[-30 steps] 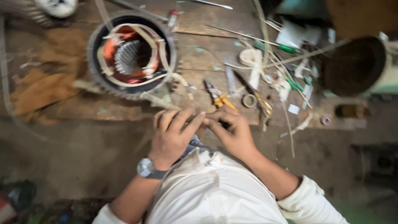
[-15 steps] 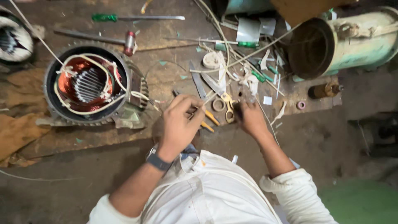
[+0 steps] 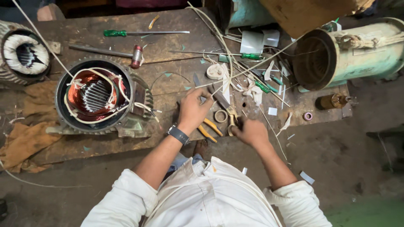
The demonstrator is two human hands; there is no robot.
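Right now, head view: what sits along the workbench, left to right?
White-wound stator → orange rag → copper-wound motor stator → left hand → tape ring → right hand → brown bottle → green motor housing.

A small amber bottle (image 3: 332, 101) is lying on its side at the right end of the table (image 3: 168, 25), just below the green motor housing (image 3: 370, 50). A pale rectangular label (image 3: 365, 51) is sitting on that housing's curved side, its print too small to make out. No screens or signs are showing anywhere.
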